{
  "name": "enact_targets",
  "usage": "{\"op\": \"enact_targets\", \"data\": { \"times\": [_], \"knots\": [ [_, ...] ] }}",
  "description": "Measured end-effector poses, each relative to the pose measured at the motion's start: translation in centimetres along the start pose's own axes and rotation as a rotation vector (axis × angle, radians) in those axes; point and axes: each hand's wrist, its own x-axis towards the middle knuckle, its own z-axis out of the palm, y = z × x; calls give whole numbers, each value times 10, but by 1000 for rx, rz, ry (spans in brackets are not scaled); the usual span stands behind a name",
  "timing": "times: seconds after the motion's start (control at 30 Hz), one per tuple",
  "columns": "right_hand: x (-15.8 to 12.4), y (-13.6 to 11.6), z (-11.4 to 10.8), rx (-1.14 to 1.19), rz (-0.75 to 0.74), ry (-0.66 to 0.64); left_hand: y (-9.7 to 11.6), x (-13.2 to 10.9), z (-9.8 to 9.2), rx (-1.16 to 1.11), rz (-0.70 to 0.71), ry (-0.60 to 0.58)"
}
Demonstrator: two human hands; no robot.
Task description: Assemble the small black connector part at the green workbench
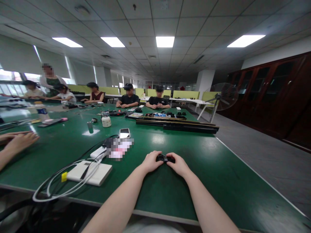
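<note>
Between my two hands, a small black object (165,158) sits at or just above the green tabletop (160,191). It has a lighter grey patch near its middle; its exact kind is too small to make out. My left hand (152,161) grips its left end, thumb on the near side and fingers curled over the far side. On the opposite end, my right hand (178,164) holds it the same way. Both forearms reach in from the bottom edge.
To the left lie a white box (89,173) with looped cables, a power strip (99,152) and a phone (124,133). Long black bars (177,125) cross the table farther back. A neighbour's hands (20,142) are at far left; several people sit beyond. A fan (218,97) stands right.
</note>
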Motion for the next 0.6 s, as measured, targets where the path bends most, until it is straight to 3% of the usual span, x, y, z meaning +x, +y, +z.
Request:
{"op": "enact_targets", "data": {
  "times": [0.6],
  "knots": [
    [-1, -3, 0, -35, 11, 17, 2, 0, -2, 25, 7, -7]
  ]
}}
